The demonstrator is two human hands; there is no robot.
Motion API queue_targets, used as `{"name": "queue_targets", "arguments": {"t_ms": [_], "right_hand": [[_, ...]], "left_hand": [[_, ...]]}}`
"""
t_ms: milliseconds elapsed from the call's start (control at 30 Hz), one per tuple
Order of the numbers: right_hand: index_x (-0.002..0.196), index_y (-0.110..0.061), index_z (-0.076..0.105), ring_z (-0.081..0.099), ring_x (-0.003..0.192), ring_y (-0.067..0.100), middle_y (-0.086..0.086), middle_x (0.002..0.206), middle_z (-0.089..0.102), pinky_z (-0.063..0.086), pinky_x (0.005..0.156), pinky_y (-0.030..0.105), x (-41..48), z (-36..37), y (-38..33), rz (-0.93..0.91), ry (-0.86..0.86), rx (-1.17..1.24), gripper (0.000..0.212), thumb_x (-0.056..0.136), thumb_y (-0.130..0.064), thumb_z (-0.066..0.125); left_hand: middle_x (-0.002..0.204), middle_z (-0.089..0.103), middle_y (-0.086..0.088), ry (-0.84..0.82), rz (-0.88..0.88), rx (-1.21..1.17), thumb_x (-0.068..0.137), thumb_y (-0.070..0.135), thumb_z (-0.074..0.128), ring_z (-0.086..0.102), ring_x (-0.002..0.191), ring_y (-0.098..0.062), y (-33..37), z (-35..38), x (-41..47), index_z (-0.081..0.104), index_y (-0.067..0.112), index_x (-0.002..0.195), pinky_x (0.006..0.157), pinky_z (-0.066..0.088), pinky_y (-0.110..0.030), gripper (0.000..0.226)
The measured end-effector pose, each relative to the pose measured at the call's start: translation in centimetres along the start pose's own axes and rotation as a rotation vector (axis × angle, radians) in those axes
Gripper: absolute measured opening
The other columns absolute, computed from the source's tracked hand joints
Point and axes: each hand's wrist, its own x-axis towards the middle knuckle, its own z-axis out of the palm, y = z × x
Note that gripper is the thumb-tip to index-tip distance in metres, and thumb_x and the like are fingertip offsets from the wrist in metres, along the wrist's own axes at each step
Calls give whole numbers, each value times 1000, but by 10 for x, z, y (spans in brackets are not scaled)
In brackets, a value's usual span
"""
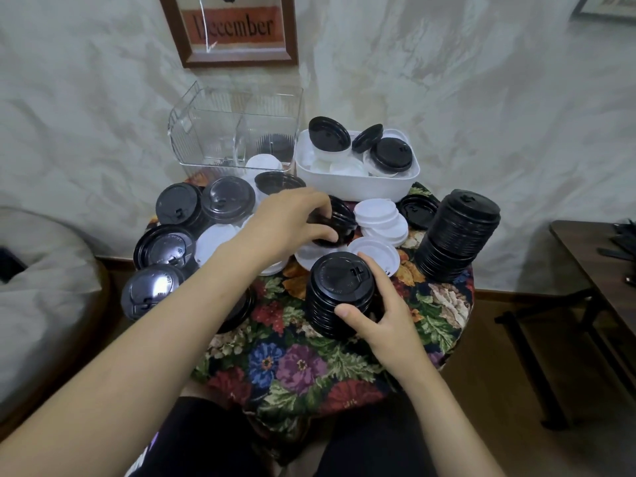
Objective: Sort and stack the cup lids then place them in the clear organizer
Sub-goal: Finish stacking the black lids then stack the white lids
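Note:
My right hand (382, 304) grips a stack of black lids (335, 297) standing on the flowered cloth near the table's middle. My left hand (292, 222) reaches past it and pinches a small bunch of black lids (340, 215) lying tilted among white lids (378, 218). A tall stack of black lids (457, 235) stands at the right. Several larger black lids (179, 204) lie spread on the left. The clear organizer (237, 129) stands at the back, with a few lids showing low inside it.
A white tub (358, 184) holding mixed black and white lids sits right of the organizer. The small table has a flowered cloth (292, 366). A grey cushion (41, 287) lies at the left and a dark wooden table (599, 270) at the right.

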Motion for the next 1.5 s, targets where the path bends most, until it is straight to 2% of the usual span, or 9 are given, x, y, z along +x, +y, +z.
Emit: {"name": "queue_targets", "arguments": {"t_ms": [267,433,567,700,867,1133,1200,1333,1500], "right_hand": [[143,-49,43,51,128,-15,-45,132,55,40,98,5,-1,0,-4,-9,-3,12,69,86,-36,79],[150,-45,42,50,133,-10,-39,140,54,43,103,11,0,1,-5,-20,-7,24,73,87,-36,79],[155,-36,43,50,138,-3,-29,146,55,43,111,24,-1,0,-7,-50,-10,16,74,90,-37,78],[155,-35,43,49,138,-3,-29,146,55,41,112,27,-2,1,-8,-54,-7,12,75,89,-37,78],[152,-34,47,53,135,-1,-27,142,59,44,112,29,-2,0,-8,-47,-1,4,71,89,-31,79],[149,-36,49,58,132,5,-20,139,63,47,112,43,-1,1,-6,-29,1,35,69,88,-31,80],[150,-38,47,58,131,3,-24,139,62,48,111,39,-2,0,-4,-27,-8,33,72,87,-32,81],[159,-45,19,49,118,-26,-56,119,52,40,95,2,-2,-2,-2,38,23,41,103,78,-36,83],[158,-46,29,48,130,-18,-50,136,48,39,98,3,-3,-1,-5,0,0,46,94,81,-42,82]], "left_hand": [[80,71,14,326,-154,-710,97,19,72,67,79,-7,17,-12,-31,61,24,86,78,55,-31,16],[88,77,1,303,-328,-1036,103,25,65,73,83,-17,28,2,-58,66,21,115,71,58,-39,12],[75,71,16,212,-364,-924,104,27,63,65,68,-4,25,21,-67,69,23,118,70,53,-37,16],[101,75,9,216,-367,-773,102,35,62,71,95,-15,20,33,-73,72,32,112,91,58,-43,14],[95,75,18,214,-389,-653,101,36,61,69,85,-5,19,38,-85,72,41,103,76,56,-24,12],[103,72,17,227,-383,-641,96,54,62,68,96,-3,26,43,-98,68,46,115,91,56,-37,22],[108,70,19,172,-375,-647,92,56,67,66,100,-1,29,42,-96,65,46,122,94,55,-34,31],[118,69,25,111,-341,-635,78,66,73,64,109,5,30,41,-92,64,46,127,100,53,-33,53],[117,69,26,119,-328,-638,71,70,70,65,110,4,28,41,-90,66,44,126,101,54,-37,60]]}}
